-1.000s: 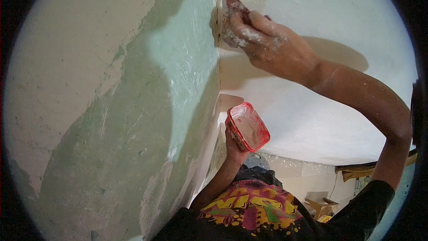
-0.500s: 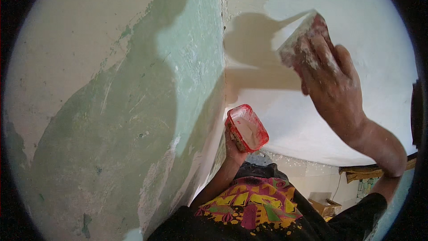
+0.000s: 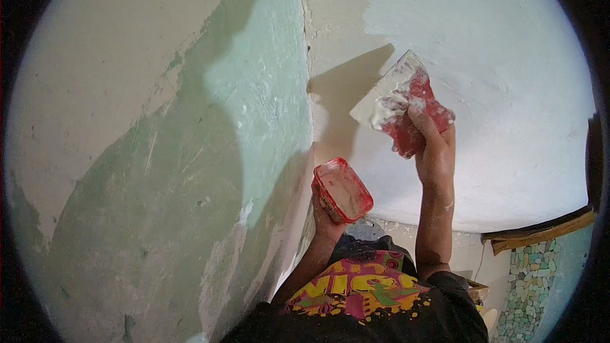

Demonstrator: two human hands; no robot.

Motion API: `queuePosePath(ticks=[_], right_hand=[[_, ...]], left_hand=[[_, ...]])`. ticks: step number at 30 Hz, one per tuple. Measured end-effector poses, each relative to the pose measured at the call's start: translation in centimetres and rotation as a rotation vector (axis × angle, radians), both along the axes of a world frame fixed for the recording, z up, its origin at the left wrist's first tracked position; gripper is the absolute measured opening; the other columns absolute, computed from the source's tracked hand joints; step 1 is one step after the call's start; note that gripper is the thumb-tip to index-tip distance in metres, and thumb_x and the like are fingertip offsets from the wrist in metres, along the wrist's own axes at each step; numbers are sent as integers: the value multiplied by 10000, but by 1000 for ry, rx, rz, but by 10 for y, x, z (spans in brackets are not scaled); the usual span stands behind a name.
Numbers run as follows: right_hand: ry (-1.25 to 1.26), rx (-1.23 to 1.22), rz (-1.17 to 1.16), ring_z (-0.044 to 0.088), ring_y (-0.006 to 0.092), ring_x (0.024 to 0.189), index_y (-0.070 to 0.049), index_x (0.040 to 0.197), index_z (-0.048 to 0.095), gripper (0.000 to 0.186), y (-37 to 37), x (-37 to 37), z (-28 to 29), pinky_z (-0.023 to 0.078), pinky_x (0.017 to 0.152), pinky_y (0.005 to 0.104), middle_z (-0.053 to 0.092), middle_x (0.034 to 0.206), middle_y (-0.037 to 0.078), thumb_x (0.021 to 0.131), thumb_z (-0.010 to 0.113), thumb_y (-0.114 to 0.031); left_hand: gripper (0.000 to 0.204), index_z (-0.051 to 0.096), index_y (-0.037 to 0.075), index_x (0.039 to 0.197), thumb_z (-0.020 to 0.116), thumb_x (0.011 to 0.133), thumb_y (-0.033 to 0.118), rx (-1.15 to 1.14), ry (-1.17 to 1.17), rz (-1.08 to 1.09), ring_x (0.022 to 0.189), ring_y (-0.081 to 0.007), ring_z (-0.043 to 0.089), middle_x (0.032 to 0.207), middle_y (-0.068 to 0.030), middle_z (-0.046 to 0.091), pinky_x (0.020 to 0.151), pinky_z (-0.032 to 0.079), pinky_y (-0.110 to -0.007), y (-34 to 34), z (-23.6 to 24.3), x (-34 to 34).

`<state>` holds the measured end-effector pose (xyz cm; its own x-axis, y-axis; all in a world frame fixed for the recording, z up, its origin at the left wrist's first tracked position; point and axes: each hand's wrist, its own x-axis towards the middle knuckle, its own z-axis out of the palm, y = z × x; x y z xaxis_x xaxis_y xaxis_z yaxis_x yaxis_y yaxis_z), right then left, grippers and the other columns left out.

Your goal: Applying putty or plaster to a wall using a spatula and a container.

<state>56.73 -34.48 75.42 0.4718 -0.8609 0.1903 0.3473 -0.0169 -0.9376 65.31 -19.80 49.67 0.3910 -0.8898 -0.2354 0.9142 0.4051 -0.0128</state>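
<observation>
My right hand point(image 3: 432, 152) grips a wide scraper point(image 3: 381, 105), its red handle and pale blade smeared with white paste, and holds it over the pale wall point(image 3: 483, 76), casting a sharp shadow. Lower and left of it, my left hand point(image 3: 325, 222) clasps a red-rimmed plastic tub point(image 3: 343, 187) of pale, creamy paste, seen from above. A cracked seam point(image 3: 305, 13) runs up the corner between the pale wall and a mottled green and beige wall point(image 3: 146, 171). A beige patch point(image 3: 337, 0) sits beside the seam.
At lower right, a dark-edged wooden strip point(image 3: 537, 225) borders the pale wall, with a green pebble mosaic point(image 3: 527, 286) under it. A hanging cord and a cardboard box point(image 3: 476, 292) show past my right arm. My printed black shirt fills the bottom middle.
My right hand has left the upper corner, moving right and down, and the scraper is now turned with more red handle showing. My left hand with the tub sits slightly lower and left in view.
</observation>
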Motion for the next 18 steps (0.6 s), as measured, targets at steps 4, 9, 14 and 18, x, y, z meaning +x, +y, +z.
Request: queuePosePath(ticks=[4,9,14,18], right_hand=[[108,-69,46,642,135,606,37,1064,718,195,2,5,-7,503,528,282,735,830,79,969,699,-133],[111,-260,-91,656,147,769,13,1103,741,190,20,13,6,517,652,263,738,1006,103,972,684,-113],[290,-1548,-642,624,211,1102,-151,1266,751,414,3,45,45,481,878,337,690,1283,60,853,717,-165],[526,-1883,-730,535,209,1271,-200,1262,744,453,-26,76,54,406,979,415,591,1434,-18,815,690,-247]], left_hand=[[652,485,198,1512,535,1007,608,47,-25,-5,1365,-300,530,1495,-62,553,1150,410,-588,10,-4,-2],[689,456,203,1533,542,997,627,73,-46,-11,1386,-307,506,1516,-69,527,1155,403,-597,11,-7,-2],[789,406,218,1569,550,961,699,67,-66,-65,1416,-313,483,1547,-65,495,1165,397,-608,13,-15,-3],[760,462,188,1525,571,955,679,108,-29,-87,1373,-331,516,1506,-71,535,1157,403,-600,13,-12,-6]])
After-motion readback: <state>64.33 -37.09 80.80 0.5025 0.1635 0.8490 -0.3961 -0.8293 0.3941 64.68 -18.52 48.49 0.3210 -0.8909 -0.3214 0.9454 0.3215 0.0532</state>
